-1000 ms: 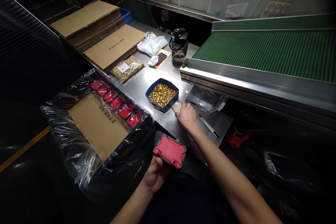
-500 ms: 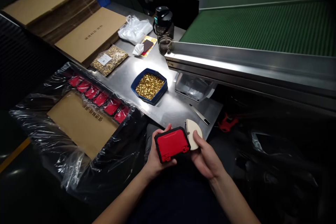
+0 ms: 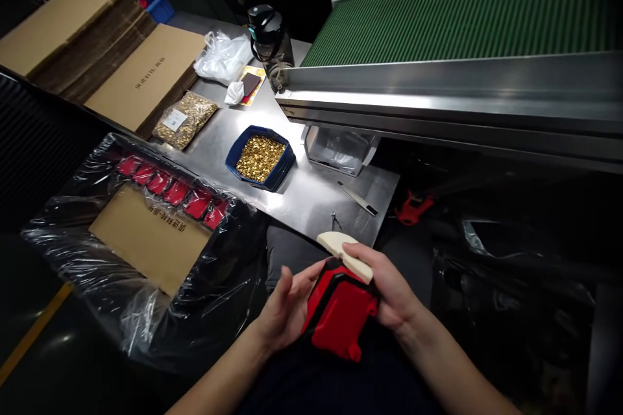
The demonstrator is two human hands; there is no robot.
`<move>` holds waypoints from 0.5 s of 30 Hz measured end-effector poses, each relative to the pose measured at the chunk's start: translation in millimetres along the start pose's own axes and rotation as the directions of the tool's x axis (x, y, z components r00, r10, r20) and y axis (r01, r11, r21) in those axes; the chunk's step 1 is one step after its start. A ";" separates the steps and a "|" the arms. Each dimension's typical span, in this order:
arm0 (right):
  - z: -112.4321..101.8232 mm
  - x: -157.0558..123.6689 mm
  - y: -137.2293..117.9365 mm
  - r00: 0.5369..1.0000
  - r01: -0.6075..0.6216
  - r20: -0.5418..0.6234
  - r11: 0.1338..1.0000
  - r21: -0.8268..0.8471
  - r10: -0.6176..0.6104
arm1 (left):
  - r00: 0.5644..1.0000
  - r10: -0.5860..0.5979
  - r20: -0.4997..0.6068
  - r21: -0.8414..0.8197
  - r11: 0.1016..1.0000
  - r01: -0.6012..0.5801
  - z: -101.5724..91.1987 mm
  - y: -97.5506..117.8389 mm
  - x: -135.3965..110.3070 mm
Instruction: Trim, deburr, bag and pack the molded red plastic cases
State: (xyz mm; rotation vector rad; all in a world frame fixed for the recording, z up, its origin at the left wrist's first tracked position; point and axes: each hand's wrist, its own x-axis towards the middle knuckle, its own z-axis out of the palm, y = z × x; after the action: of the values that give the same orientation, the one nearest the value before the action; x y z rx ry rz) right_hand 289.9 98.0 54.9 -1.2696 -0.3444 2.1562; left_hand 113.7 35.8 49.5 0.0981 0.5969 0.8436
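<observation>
A red case with black edging is tilted low before me. My left hand lies along its left side, fingers stretched out and thumb lifted away from it. My right hand grips a cream half-round piece over the case's upper edge, thumb on top; its other fingers are mostly hidden. A thin metal bit juts up at the cream piece's far edge; I cannot tell if they are joined. Beyond lie tweezers and a blue bin of small brass-coloured parts.
At left, a plastic-lined box holds a row of red cases beside cardboard. Stacked cardboard, a bag of brass parts and a bottle stand on the metal table. A green conveyor juts over it.
The case has tipped and moved lower right. My left thumb and fingers have loosened from around it. The cream piece has turned flatter and moved over the case's edge. The view has shifted right.
</observation>
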 end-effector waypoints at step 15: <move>-42.7 -78.2 0.6 0.904 0.371 0.184 0.493 -0.787 -0.386 | 0.949 -0.124 -0.288 -0.053 0.992 0.113 19.1 10.2 -19.5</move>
State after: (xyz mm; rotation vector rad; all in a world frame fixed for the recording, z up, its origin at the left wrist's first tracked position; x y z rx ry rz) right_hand 354.3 45.9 87.7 -1.4614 -1.6103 1.5830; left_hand 107.1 31.3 77.6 -0.0967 0.8560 0.7562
